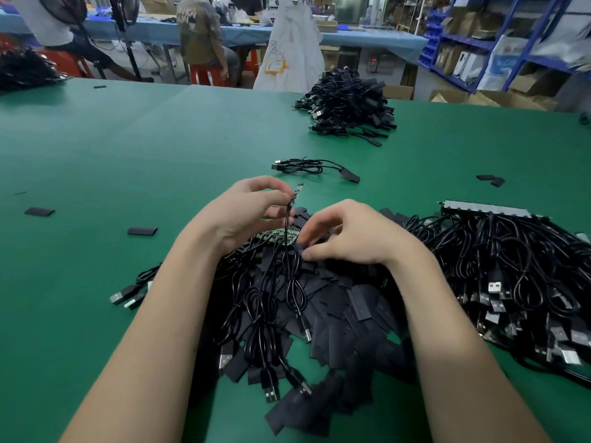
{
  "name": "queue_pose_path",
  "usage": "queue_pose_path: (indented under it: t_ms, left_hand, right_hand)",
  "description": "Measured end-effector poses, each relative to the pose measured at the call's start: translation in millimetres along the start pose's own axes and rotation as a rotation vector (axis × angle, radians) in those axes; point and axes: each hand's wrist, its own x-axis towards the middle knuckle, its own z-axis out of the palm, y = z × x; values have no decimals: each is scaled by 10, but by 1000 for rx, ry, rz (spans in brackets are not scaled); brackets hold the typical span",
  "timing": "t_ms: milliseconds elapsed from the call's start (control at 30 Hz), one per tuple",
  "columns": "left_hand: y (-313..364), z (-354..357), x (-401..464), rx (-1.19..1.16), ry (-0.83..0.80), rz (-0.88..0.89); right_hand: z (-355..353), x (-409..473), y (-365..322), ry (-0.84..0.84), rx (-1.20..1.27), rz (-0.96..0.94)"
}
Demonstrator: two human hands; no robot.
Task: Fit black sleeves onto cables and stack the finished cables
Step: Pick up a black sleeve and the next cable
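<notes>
Bare board end up, sleeve not yet on; snags likely

Left hand pinches a cable just below its small circuit-board tip, tip upright above the green table; right hand has curled fingers down in the loose sleeve pile, seemingly picking one, though whether one is actually pinched cannot be told; risk: the held cable's loops run down into the tangle of unfinished cables, so a lift may drag neighbours along; two sleeves could come up stuck together; the thin board might bend if a sleeve is forced on skew; one finished cable lies just beyond, the finished stack well apart at the far edge.
</notes>
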Motion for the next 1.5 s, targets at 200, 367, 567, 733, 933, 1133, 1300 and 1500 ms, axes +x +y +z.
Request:
queue_pose_path:
  t_ms: [200, 367, 567, 733, 933, 1133, 1300, 1500]
  left_hand:
    - [-19, 53, -9, 36, 7, 51]
    - [-24, 112, 3, 201, 70, 144]
    - [-40, 145, 22, 318, 83, 231]
    - [-32, 150, 14, 354, 66, 271]
    - [-22, 203, -7, 419, 55, 348]
    - [-18, 210, -21, 434, 47, 352]
    - [-22, 200, -21, 440, 53, 351]
    - [-40, 183, -18, 427, 56, 341]
  right_hand:
    - [104, 52, -25, 81, -102, 19]
    - [153, 68, -67, 81, -170, -21]
    - [-23, 9, -56, 59, -205, 6]
    - [-170, -93, -40, -25, -308, 124]
    - [-220, -126, -89, -1, -317, 149]
    - [-108, -77, -85, 41, -359, 209]
    - [-58, -42, -68, 96, -342, 193]
    - [-51, -33, -27, 134, -334, 134]
